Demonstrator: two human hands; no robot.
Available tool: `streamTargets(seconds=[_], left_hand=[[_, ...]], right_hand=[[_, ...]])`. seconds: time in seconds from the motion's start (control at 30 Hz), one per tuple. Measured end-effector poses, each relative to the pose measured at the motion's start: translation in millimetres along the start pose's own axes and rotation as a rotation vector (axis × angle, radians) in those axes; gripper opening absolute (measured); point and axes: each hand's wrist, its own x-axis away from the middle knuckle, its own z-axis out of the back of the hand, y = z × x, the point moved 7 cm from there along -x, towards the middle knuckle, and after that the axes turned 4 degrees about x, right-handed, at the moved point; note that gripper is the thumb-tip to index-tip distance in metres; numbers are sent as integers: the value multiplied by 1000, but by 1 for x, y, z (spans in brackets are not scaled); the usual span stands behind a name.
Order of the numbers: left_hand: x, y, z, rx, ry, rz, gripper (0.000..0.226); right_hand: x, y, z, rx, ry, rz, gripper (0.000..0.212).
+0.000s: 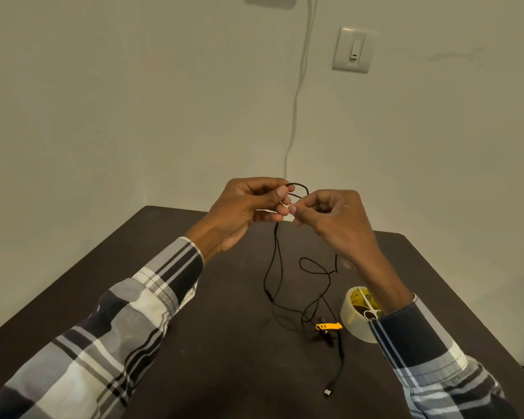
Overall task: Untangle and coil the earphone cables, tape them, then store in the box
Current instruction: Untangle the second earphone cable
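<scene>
- Above the far half of the dark table, both hands are raised and meet in front of the pale wall.
- Left hand: fingers curled, thumb and forefinger pinching the black earphone cable near its top loop.
- Right hand: fingers curled, fingertips pinching the same cable just beside the left hand's fingertips; the two hands are nearly touching.
- A small loop of cable arches between and above the two grips.
- Below the left hand, two strands hang down close together to the table surface.
- On the table, the remaining cable lies in loose, overlapping loops between the forearms; it is not coiled.
- One strand runs toward the near edge and ends in a small plug lying flat.
- Yellow-handled tool: lies on the table among the cable loops, touching or overlapping the cable; its type cannot be told.
- Roll of tape: stands on the table just right of the yellow tool, partly hidden by the right forearm.
- Both forearms wear plaid sleeves.
- Wall: a switch plate at upper right; a white cord runs down the wall behind the table.
</scene>
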Motion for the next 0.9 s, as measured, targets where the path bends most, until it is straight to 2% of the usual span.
streamTargets(seconds=[0.13,0.23,0.3,0.43,0.5,0.57,0.63,0.73,0.9], left_hand=[[7,1,-10,227,-217,59,13],[13,2,-13,222,-326,84,13],[10,-2,0,143,-239,80,12],[5,-12,39,-215,78,88,16],[6,-19,57,-290,186,114,19],[8,-23,66,-310,227,139,18],[11,-26,69,-255,219,145,15],[13,-27,72,-63,180,140,22],[13,-30,68,-76,59,178,26]], right_hand=[[0,13,-1,-2,77,-65,11],[-2,19,8,-110,212,-115,11],[-2,23,15,-235,271,-150,8],[-6,26,31,-444,298,-155,6],[-9,24,42,-484,311,-124,9],[-11,20,54,-416,334,-74,10],[-13,13,65,-223,360,2,5],[-12,-1,69,126,376,127,20],[-7,-12,85,165,523,237,17]])
